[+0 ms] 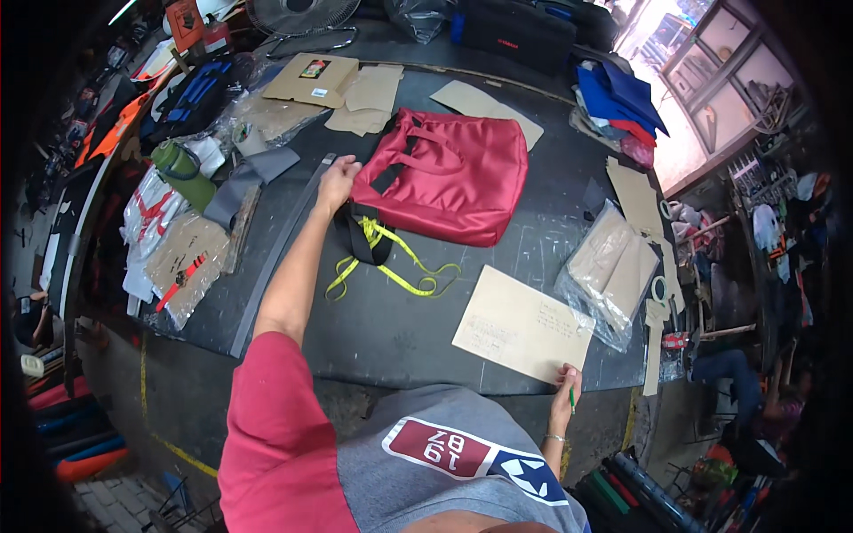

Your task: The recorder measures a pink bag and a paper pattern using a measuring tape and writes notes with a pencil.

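Bright light (653, 93) beside a paned window (724, 40), upper right; yellow-marked grey floor (191, 400).

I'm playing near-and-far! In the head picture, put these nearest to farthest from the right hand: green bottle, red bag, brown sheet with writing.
1. Brown sheet: right at the right hand.
2. Red bag: farther forward, to the left.
3. Green bottle: way over on the left.

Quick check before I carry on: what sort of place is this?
Probably a small bag-making or sewing workshop: a red fabric bag lies on a big dark worktable, with a yellow tape measure near it and a handwritten-on brown sheet closer to the person.
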`<move>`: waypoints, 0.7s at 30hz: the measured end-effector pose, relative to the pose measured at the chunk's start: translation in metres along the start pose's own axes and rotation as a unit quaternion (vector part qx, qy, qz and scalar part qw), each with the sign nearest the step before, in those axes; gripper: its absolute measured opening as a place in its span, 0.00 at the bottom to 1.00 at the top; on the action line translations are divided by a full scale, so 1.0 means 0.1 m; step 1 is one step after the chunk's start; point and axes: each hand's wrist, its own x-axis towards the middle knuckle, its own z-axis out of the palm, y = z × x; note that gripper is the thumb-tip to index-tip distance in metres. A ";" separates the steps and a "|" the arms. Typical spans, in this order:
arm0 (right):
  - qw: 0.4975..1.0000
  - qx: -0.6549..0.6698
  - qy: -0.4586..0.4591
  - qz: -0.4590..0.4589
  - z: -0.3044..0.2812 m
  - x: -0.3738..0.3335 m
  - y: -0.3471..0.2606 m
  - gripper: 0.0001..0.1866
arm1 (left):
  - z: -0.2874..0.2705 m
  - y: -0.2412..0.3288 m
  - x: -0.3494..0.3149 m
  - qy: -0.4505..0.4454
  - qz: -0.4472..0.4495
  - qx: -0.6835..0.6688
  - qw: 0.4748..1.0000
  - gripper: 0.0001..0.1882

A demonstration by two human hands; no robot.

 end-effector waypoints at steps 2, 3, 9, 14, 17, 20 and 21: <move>0.998 -0.066 0.008 -0.010 0.03 0.04 -0.01 0.26 | 0.12 0.06 0.15 -0.102 0.016 0.006 0.995 0.27; 0.997 -0.072 0.012 -0.010 0.05 0.05 -0.07 0.26 | 0.18 0.12 0.18 -0.203 0.029 0.018 0.979 0.31; 0.934 -0.341 -0.088 0.057 0.25 0.15 -0.64 0.26 | 0.73 0.87 -0.16 -0.086 0.328 0.124 0.933 0.31; 0.925 -0.364 -0.095 0.043 0.26 0.23 -0.64 0.26 | 1.13 1.18 -0.73 -0.124 0.359 0.168 0.910 0.29; 0.930 -0.342 -0.114 0.075 0.24 0.22 -0.71 0.25 | 1.30 1.03 -0.99 -0.150 0.351 0.133 0.915 0.32; 0.925 -0.360 -0.105 0.056 0.19 0.19 -0.47 0.22 | 1.44 0.84 -1.12 -0.176 0.312 0.101 0.928 0.32; 0.926 -0.366 -0.086 0.027 0.24 0.17 -0.52 0.20 | 1.42 0.84 -1.12 -0.191 0.273 0.062 0.941 0.30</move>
